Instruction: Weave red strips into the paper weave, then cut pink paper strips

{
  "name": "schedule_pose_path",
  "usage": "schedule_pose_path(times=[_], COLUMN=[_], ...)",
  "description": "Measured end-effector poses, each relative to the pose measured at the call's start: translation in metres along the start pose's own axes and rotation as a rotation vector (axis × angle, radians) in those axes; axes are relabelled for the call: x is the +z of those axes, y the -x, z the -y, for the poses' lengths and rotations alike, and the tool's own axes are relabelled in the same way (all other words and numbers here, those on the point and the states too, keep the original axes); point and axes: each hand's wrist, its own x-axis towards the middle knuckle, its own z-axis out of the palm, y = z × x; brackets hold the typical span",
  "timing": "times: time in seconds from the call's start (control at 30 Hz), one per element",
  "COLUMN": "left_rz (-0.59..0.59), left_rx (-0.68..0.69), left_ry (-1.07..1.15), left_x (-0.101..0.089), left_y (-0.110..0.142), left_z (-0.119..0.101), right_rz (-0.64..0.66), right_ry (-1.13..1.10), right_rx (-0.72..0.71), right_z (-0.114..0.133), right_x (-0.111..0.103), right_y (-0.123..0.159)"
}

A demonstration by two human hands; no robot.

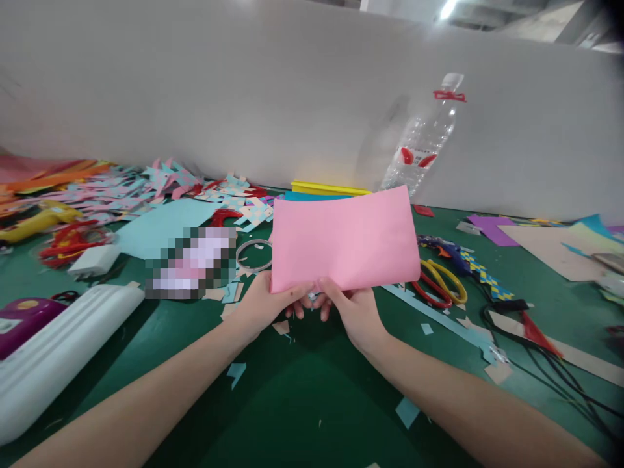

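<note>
A pink sheet of paper [344, 240] is held up over the green table [292, 403], its broad face toward me. My left hand [266, 302] grips its lower edge left of the middle, thumb on the near face and fingers behind. My right hand [358, 312] pinches the same edge just to the right, the two thumbs almost meeting. Some fingertips show below the edge; the rest are hidden by the paper. To the right lie scissors with red and yellow handles [443, 284], their blades out of sight. A grey tape ring [254, 268] lies at the left.
A plastic bottle [424, 143] leans at the wall. On the left are a blurred phone-like object [192, 263], a white charger [95, 261], a long white object [73, 351], a yellow glue gun [36, 221] and woven paper strips. Right, cables [560, 370] and coloured sheets [550, 250]. Scraps are scattered about.
</note>
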Motion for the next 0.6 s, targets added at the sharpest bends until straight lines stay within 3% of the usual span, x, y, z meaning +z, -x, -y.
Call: schedule_pose_path(times=[0.17,0.37,0.5,0.6], left_rz=[-0.002,-0.05,-0.297,-0.246], left_rx=[-0.037,-0.02,0.344,0.534], left_ry=[0.058,-0.033,-0.388,-0.452], left_x=[-0.005,-0.015,-0.009,0.003], left_y=[0.0,0.008,0.031,0.063], left_z=[0.0,0.0,-0.021,-0.035], right_rz=[-0.097,-0.274,-0.352,-0.375], right_ry=[0.045,-0.015,-0.104,-0.074], right_rx=[0.0,-0.012,0.011,0.024], right_z=[0.001,0.001,0.005,0.007], right_x=[-0.002,-0.015,-0.032,-0.042], right_y=[-0.001,-0.003,-0.002,-0.002])
